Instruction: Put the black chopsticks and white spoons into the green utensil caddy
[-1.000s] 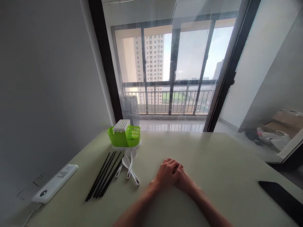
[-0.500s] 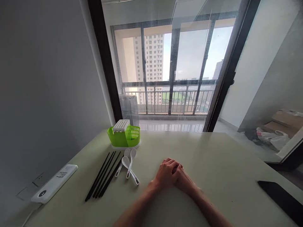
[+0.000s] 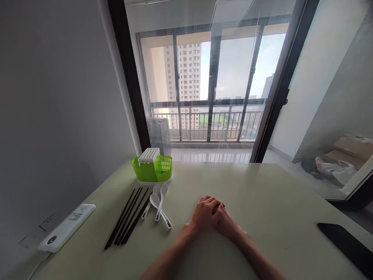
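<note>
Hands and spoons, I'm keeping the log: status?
Left hand, right hand folded together on table. Three spoons overlapping beside chopsticks. Basket behind, not blocking hands.

The left hand (image 3: 203, 213) and right hand (image 3: 223, 220) rest together on the table (image 3: 268, 202), right of white spoons (image 3: 164, 189), black chopsticks (image 3: 127, 237) and, farther, a green basket (image 3: 145, 173).

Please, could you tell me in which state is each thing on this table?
Left hand, right hand: folded together, resting.
Green basket: standing upright.
Black chopsticks: lying side by side.
White spoons: lying, overlapping.
White device: lying, cable attached, power unclear.
Black object: lying, partly outside view.
</note>
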Action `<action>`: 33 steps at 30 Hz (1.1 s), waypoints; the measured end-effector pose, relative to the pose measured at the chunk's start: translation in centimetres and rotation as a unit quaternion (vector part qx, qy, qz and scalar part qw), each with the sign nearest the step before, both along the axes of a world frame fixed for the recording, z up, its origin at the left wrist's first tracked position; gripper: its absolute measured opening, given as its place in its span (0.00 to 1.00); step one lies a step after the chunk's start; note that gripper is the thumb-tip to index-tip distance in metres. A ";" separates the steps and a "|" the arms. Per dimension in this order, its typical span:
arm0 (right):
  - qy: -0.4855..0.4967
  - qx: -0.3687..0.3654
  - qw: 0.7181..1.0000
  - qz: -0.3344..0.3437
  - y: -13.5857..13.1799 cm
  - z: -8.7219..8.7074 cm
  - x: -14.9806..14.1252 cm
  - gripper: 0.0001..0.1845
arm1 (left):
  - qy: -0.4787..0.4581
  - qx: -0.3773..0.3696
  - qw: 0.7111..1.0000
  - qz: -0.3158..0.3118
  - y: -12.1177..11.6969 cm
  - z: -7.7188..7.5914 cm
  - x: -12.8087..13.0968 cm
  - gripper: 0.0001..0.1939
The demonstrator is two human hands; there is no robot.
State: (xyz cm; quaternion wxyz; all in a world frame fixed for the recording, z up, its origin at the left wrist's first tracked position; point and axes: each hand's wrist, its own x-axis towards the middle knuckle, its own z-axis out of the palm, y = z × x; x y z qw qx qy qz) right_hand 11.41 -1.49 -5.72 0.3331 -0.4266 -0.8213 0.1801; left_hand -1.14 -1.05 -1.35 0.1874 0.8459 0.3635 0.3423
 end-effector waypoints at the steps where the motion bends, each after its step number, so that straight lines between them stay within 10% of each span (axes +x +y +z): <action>1: 0.000 0.001 1.000 -0.001 0.0 0.0 0.0 0.22 | 0.001 0.001 1.000 0.000 0.0 0.0 0.0 0.15; 33: 0.007 0.007 1.000 0.005 0.2 -0.5 0.1 0.23 | 0.002 0.000 1.000 0.004 0.0 0.0 0.0 0.15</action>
